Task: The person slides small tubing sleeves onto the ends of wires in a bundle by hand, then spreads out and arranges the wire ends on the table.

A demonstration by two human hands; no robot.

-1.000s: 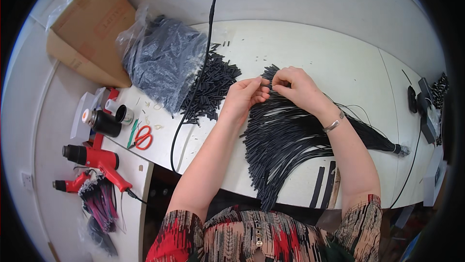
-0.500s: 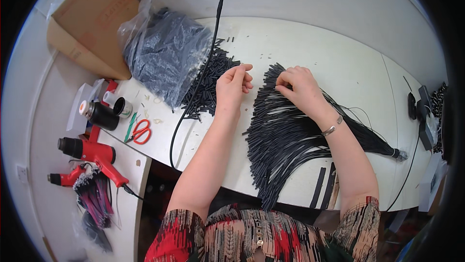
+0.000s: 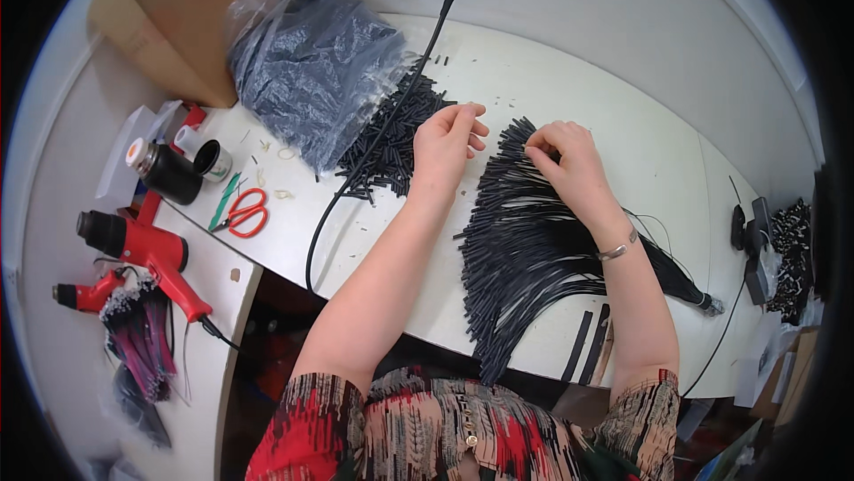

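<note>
My left hand (image 3: 445,148) hovers at the right edge of a heap of short black tubes (image 3: 391,148), its thumb and forefinger pressed together. Anything between those fingertips is too small to make out. Over the far end of a fanned bundle of black wires (image 3: 534,241), my right hand (image 3: 574,165) is closed in a pinch, fingertips close to the wires' tube-covered ends. What it pinches is hidden. The bundle spreads toward the left and is gathered at its tied right end. A metal bracelet (image 3: 614,252) circles my right wrist.
A clear plastic bag of black pieces (image 3: 316,72) and a cardboard box (image 3: 191,23) stand far left. Red scissors (image 3: 245,214), a black bottle (image 3: 169,174) and a red heat gun (image 3: 156,254) are at left. A black cable (image 3: 378,139) hangs across the table.
The whole view has shifted slightly. My left fingertips are a little closer to the bundle's far end. Both hands keep their pinched shape.
</note>
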